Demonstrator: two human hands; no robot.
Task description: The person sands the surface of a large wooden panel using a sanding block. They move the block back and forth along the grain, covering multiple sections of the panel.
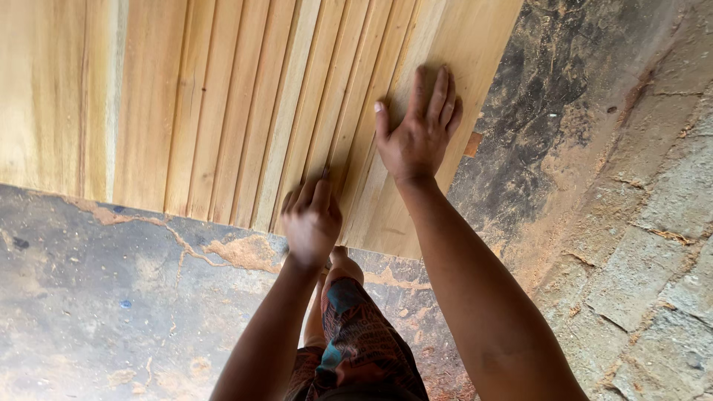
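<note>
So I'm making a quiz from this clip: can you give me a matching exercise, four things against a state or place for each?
Things:
1. left hand
2. right hand
3. wooden strips
4. sawdust

States or places:
A. flat, fingers spread, on the wide plank
B. scattered on the concrete floor
C. curled at the ends of the strips
D. side by side, pale

Pairs: 1-C, 2-A, 3-D, 4-B

Both arms reach forward — right hand (420,137) flat, fingers spread; left hand (312,219) curled in a grip
</note>
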